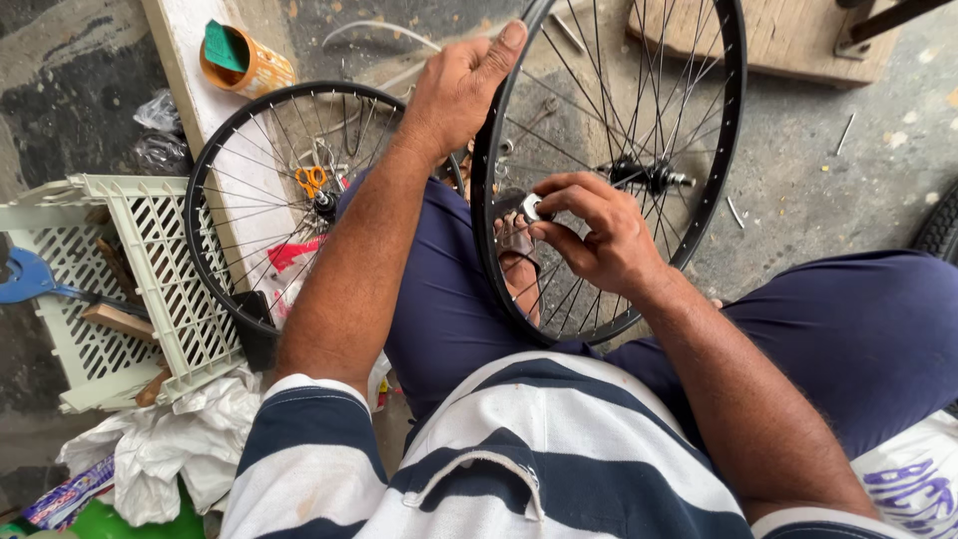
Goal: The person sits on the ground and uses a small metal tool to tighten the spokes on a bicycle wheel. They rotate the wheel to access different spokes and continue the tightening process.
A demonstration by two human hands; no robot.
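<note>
White plastic crate [150, 260] far left, a second spoked wheel [289, 190] leaning by it, orange can [244, 62] behind. Seated person holds a black bicycle wheel [609, 160] upright between the knees. Spokes all appear laced, hub [649, 178] fitted; work looks to be at the adjusting stage, with no tyre on. Left hand [454, 90] clasps the rim's top, arm stretched forward. Right hand [599, 235] pinches a small silvery tool [532, 208] at the rim's inner edge, wrist bent.

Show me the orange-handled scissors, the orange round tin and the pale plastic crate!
orange-handled scissors [311, 180], head view, on the handle loops.
orange round tin [261, 68], head view, on its side wall.
pale plastic crate [165, 262], head view, on its lattice side wall.
</note>
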